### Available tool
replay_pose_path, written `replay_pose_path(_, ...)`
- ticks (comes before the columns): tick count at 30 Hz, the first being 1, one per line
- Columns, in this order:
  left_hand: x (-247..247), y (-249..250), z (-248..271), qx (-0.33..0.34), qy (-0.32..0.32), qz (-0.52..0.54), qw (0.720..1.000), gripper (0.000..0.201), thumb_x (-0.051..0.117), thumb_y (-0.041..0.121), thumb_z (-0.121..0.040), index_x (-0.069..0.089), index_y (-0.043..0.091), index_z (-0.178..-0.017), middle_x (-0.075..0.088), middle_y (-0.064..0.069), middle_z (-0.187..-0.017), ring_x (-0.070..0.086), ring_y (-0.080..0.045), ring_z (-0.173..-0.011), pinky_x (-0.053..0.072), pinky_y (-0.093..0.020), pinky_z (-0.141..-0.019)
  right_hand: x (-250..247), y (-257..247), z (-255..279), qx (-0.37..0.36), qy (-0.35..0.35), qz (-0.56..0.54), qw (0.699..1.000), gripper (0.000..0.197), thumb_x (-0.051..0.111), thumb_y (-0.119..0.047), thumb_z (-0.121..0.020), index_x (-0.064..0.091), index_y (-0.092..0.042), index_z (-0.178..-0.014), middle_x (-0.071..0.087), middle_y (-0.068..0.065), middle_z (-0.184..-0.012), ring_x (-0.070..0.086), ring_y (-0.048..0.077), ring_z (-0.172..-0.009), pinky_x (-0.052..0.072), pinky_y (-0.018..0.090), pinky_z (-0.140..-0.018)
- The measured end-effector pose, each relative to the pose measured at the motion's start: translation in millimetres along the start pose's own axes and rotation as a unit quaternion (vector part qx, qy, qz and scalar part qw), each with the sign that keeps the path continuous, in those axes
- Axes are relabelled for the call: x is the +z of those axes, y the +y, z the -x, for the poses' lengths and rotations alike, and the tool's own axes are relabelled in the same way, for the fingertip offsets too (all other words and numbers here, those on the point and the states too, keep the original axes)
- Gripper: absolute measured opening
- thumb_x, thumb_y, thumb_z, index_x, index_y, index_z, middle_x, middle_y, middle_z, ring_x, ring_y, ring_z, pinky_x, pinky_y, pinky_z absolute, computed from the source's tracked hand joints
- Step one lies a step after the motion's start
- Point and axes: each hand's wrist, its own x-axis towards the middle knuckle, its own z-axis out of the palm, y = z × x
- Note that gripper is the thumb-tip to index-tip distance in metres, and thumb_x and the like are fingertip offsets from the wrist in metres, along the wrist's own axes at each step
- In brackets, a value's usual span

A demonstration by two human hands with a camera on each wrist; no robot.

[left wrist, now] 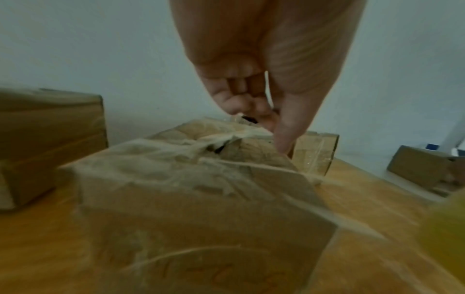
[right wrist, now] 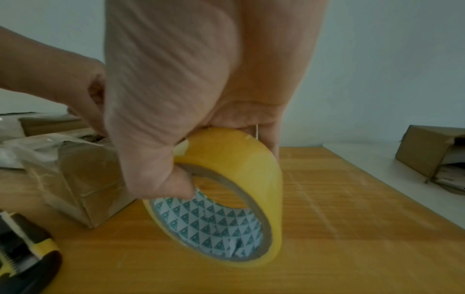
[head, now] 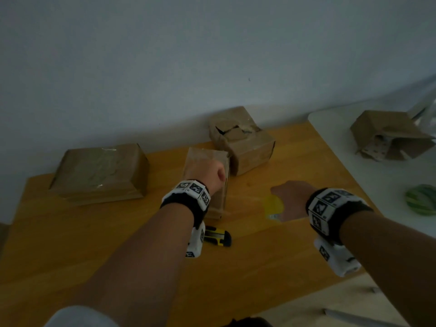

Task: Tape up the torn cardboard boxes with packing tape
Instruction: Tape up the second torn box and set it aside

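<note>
Four boxes in view; yours is the middle box on the wooden table. Your left hand pins its top, fingers curled. Your right hand grips the tape roll just beside it, likely keeping the strip taut.

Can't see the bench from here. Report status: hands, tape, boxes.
Right hand grips tape roll, on edge on table. Left hand pinches tape on middle box. Utility knife by left wrist, clear of the work.

Wrist band hides part of the utility knife.
</note>
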Motion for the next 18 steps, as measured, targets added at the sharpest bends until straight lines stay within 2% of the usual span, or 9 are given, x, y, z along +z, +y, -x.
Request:
replay_pose_path(1, 0.0, 5.8, -1.0, 0.02, -0.002, 0.027, 0.999, 0.012, 0.061, 0.021, -0.09, 0.072, 0.023, -0.092, 0.069, 0.007, -0.095, 0.064, -0.012, -0.091, 0.052, -0.025, -0.082, -0.8, 0.9, 2.3, -0.002, 0.004, -0.003, 1.0, 0.081, 0.061, -0.04, -0.091, 0.014, -0.019, -0.154, 0.029, 0.006, -0.156, 0.04, 0.028, -0.136, 0.044, 0.038, -0.101)
replay_pose_path(3, 3.3, 21.3, -6.8, 0.038, -0.051, 0.071, 0.995, 0.016, 0.058, 0.021, -0.092, 0.073, 0.019, -0.1, 0.07, 0.001, -0.105, 0.064, -0.016, -0.097, 0.053, -0.031, -0.088, -4.5, 0.0, 6.4, -0.008, 0.012, -0.004, 1.0, 0.079, 0.062, -0.039, -0.09, 0.019, -0.019, -0.153, 0.041, 0.007, -0.148, 0.051, 0.028, -0.125, 0.049, 0.035, -0.089)
replay_pose_path(5, 10.8, 40.6, -13.3, 0.039, -0.127, 0.079, 0.988, 0.019, 0.058, 0.026, -0.093, 0.073, 0.014, -0.097, 0.07, -0.004, -0.103, 0.065, -0.021, -0.097, 0.054, -0.038, -0.089, -8.8, -3.1, 8.9, -0.019, 0.017, 0.004, 1.0, 0.073, 0.064, -0.038, -0.087, 0.029, -0.019, -0.148, 0.056, 0.008, -0.128, 0.06, 0.027, -0.106, 0.054, 0.036, -0.078)
replay_pose_path(6, 15.3, 48.9, -15.8, 0.038, -0.159, 0.075, 0.984, 0.021, 0.059, 0.028, -0.092, 0.073, 0.013, -0.095, 0.07, -0.004, -0.101, 0.065, -0.022, -0.096, 0.055, -0.038, -0.088, -10.5, -4.1, 9.8, -0.024, 0.021, 0.011, 0.999, 0.067, 0.064, -0.038, -0.086, 0.035, -0.018, -0.143, 0.06, 0.006, -0.114, 0.062, 0.025, -0.096, 0.056, 0.037, -0.073)
replay_pose_path(8, 22.6, 59.8, -19.6, 0.032, -0.185, 0.059, 0.98, 0.026, 0.059, 0.03, -0.092, 0.074, 0.009, -0.097, 0.071, -0.005, -0.102, 0.065, -0.022, -0.095, 0.054, -0.035, -0.087, -12.9, -5.4, 12.2, -0.024, 0.032, 0.018, 0.999, 0.054, 0.065, -0.036, -0.085, 0.043, -0.017, -0.131, 0.056, 0.001, -0.086, 0.058, 0.02, -0.074, 0.052, 0.033, -0.059)
replay_pose_path(9, 25.3, 61.2, -21.2, 0.027, -0.186, 0.058, 0.98, 0.027, 0.06, 0.03, -0.092, 0.075, 0.009, -0.097, 0.072, -0.005, -0.101, 0.066, -0.021, -0.094, 0.054, -0.034, -0.086, -13.6, -5.4, 13.8, -0.021, 0.036, 0.019, 0.999, 0.052, 0.065, -0.036, -0.085, 0.044, -0.016, -0.128, 0.051, -0.001, -0.078, 0.053, 0.016, -0.066, 0.046, 0.03, -0.052)
replay_pose_path(11, 27.2, 59.6, -22.6, 0.023, -0.187, 0.079, 0.979, 0.024, 0.064, 0.031, -0.089, 0.076, 0.01, -0.094, 0.073, -0.004, -0.097, 0.067, -0.019, -0.092, 0.054, -0.035, -0.087, -14.1, -4.4, 16.8, -0.02, 0.046, 0.015, 0.999, 0.051, 0.065, -0.036, -0.085, 0.044, -0.016, -0.126, 0.045, -0.004, -0.072, 0.045, 0.011, -0.06, 0.038, 0.026, -0.047)
replay_pose_path(15, 21.1, 53.5, -20.6, 0.024, -0.192, 0.094, 0.977, 0.022, 0.069, 0.03, -0.085, 0.075, 0.012, -0.097, 0.073, -0.003, -0.099, 0.067, -0.017, -0.092, 0.055, -0.035, -0.087, -15.6, -5.4, 17.5, -0.032, 0.065, 0.007, 0.997, 0.052, 0.065, -0.038, -0.083, 0.044, -0.017, -0.125, 0.045, -0.006, -0.071, 0.045, 0.011, -0.059, 0.038, 0.026, -0.047)
replay_pose_path(18, 12.5, 49.5, -18.0, 0.024, -0.187, 0.079, 0.979, 0.018, 0.069, 0.028, -0.085, 0.075, 0.015, -0.096, 0.071, -0.002, -0.105, 0.065, -0.017, -0.098, 0.053, -0.034, -0.089, -18.4, -10.6, 16.1, -0.039, 0.072, 0.0, 0.997, 0.055, 0.064, -0.039, -0.085, 0.042, -0.018, -0.131, 0.049, -0.004, -0.073, 0.048, 0.013, -0.061, 0.038, 0.026, -0.047)
